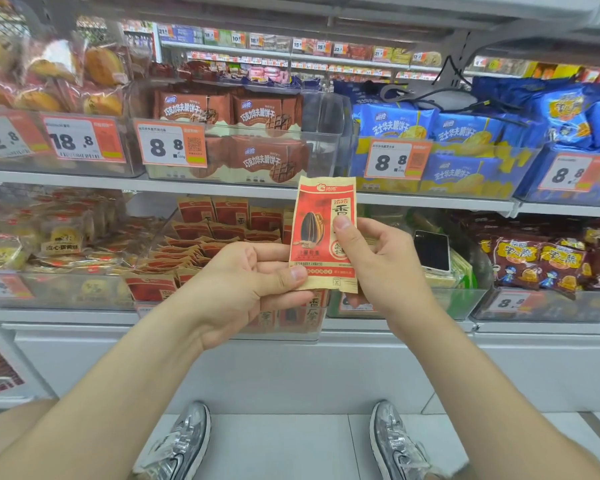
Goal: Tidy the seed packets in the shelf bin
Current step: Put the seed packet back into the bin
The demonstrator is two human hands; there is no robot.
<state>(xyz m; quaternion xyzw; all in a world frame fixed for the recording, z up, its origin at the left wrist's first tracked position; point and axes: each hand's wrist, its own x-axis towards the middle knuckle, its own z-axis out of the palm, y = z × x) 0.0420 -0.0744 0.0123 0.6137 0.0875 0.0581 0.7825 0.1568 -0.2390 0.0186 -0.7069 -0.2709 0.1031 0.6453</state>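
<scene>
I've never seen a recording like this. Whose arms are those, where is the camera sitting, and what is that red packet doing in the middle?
No machine here: the grip is simply a person's two bare hands. The one camera sits on the person's head, looking forward and down, so you see their arms and silver shoes from above. The left hand pinches a lower corner of a red seed packet; the right hand pinches its right edge, thumb on the front. The packet is held upright in front of shop shelves. Behind it, on the lower shelf, a clear bin holds many more such packets in a jumble. A white phone lies in the bin to the right.
</scene>
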